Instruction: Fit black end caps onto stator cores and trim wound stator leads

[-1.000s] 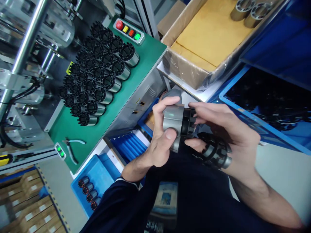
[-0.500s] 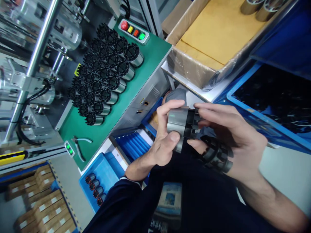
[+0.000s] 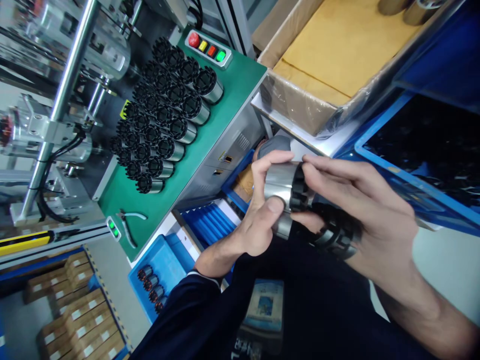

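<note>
My left hand (image 3: pixel 258 215) is closed round a silver metal ring (image 3: pixel 279 182), thumb in front and index finger over its top. A black toothed part (image 3: pixel 299 187) sits against the ring's right end, with the fingertips of my right hand (image 3: pixel 360 205) pressing on it. More black toothed pieces (image 3: pixel 337 232) lie in my right palm, partly hidden and blurred. Behind, on the green worktop (image 3: pixel 150 220), stand many silver rings topped with black toothed parts (image 3: pixel 168 110).
Beyond the worktop is a machine with metal rods (image 3: pixel 67 80). Pliers (image 3: pixel 129 225) and a button panel (image 3: pixel 208 48) are on the worktop. A blue bin (image 3: pixel 157 265) holds wound parts. At right are a cardboard box (image 3: pixel 300 100) and a blue crate of black parts (image 3: pixel 423 145).
The black part now sits closer against the ring, with less of it showing. My right fingers have moved in over it. The whole view has shifted slightly.
</note>
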The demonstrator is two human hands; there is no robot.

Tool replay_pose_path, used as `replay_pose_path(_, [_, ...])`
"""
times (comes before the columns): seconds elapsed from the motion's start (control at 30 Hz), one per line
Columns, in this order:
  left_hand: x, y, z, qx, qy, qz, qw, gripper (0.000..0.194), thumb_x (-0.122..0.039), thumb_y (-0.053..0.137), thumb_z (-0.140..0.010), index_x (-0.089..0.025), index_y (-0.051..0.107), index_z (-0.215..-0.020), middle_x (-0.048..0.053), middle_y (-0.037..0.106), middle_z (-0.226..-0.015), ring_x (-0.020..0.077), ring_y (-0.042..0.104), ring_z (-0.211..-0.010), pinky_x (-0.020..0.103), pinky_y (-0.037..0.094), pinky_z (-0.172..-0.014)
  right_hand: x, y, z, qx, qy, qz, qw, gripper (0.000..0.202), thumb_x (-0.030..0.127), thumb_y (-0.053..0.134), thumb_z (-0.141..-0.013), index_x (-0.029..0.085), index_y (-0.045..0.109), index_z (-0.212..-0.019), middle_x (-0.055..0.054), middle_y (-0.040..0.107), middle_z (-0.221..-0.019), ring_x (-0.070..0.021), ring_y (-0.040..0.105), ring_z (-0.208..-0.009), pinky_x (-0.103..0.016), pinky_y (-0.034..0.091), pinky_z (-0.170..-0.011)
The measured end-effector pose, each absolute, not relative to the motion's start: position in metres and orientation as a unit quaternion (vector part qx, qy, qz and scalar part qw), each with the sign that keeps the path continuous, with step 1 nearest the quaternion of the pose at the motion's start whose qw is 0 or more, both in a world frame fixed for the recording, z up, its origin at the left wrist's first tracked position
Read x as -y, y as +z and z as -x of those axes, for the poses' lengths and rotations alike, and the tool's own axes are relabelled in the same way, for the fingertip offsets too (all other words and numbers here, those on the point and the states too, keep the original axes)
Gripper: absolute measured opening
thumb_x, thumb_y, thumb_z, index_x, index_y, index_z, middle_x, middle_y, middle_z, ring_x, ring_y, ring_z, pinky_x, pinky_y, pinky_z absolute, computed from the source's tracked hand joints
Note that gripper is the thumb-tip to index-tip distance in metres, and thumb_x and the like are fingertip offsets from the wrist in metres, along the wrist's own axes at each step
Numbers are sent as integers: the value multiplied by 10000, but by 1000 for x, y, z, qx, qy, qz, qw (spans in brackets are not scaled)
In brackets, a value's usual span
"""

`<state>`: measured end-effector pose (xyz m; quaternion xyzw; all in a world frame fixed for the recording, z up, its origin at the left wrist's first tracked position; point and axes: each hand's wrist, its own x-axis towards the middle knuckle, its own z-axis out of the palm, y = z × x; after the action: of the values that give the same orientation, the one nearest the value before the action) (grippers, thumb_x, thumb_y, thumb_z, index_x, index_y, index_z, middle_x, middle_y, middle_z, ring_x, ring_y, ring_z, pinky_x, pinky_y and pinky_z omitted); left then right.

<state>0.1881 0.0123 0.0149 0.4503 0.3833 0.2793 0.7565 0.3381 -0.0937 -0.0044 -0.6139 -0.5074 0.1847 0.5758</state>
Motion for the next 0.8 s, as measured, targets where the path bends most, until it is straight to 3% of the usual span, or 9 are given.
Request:
replay_pose_path(0.1, [-15,9,-202,-378,325,-427,754,551,-692,735,-1039,-379,717,-1491,66,814,-1268,391,817,-1312,473,730,-946,95,0,-357,514,180,660,517,520,291,869,-1086,437,824,-1583,-60,832,-1334,-284,833,-1132,-450,716,-974])
replay_pose_path(0.17, [-18,6,-209,-395,338,-401,754,539,-670,689,-1080,-364,697,-1524,65,800,-1136,361,834,-1221,466,724,-926,100,0,-367,503,186,684,494,420,260,860,-1049,388,830,-1448,-40,816,-1160,-246,811,-967,-419,669,-847])
replay_pose_path(0.27, [-22,2,-211,-390,338,-380,767,482,-643,713,-1087,-374,748,-1486,40,768,-1029,303,822,-1088,446,704,-932,107,-4,-371,476,249,654,533,364,194,916,-947,350,775,-1244,-14,828,-1143,-239,826,-923,-390,655,-750])
replay_pose_path(0.37, [-24,-1,-209,-408,312,-369,775,497,-649,729,-1065,-368,772,-1473,47,794,-1024,304,820,-1046,443,704,-912,108,-8,-363,453,252,603,606,363,107,1015,-880,320,835,-1112,-2,896,-1091,-255,879,-963,-381,701,-792])
replay_pose_path(0.5, [-21,-1,-209,-431,287,-364,775,645,-721,695,-1060,-326,726,-1570,104,865,-1143,377,846,-1146,464,719,-877,99,-10,-350,466,235,596,611,360,57,966,-949,315,956,-1199,-19,947,-1172,-235,916,-1020,-362,755,-949])
replay_pose_path(0.6, [-17,5,-212,-433,307,-376,760,559,-676,642,-1103,-357,731,-1554,88,871,-1196,368,845,-1182,466,725,-893,93,-13,-344,465,225,610,601,413,65,908,-1002,377,973,-1265,-17,926,-1194,-207,892,-989,-351,757,-903])
replay_pose_path(0.7, [-12,12,-217,-435,348,-386,736,399,-603,579,-1160,-380,755,-1441,69,864,-1263,329,832,-1185,455,712,-941,95,-17,-341,478,220,612,590,493,121,886,-1028,435,935,-1405,-39,886,-1305,-227,878,-1048,-359,749,-820])
replay_pose_path(0.8, [-9,13,-221,-420,399,-379,722,426,-680,550,-1177,-378,748,-1402,82,843,-1254,318,810,-1154,453,682,-973,102,-18,-341,505,260,595,569,624,225,938,-1021,444,831,-1596,-57,827,-1488,-262,871,-1135,-402,783,-869])
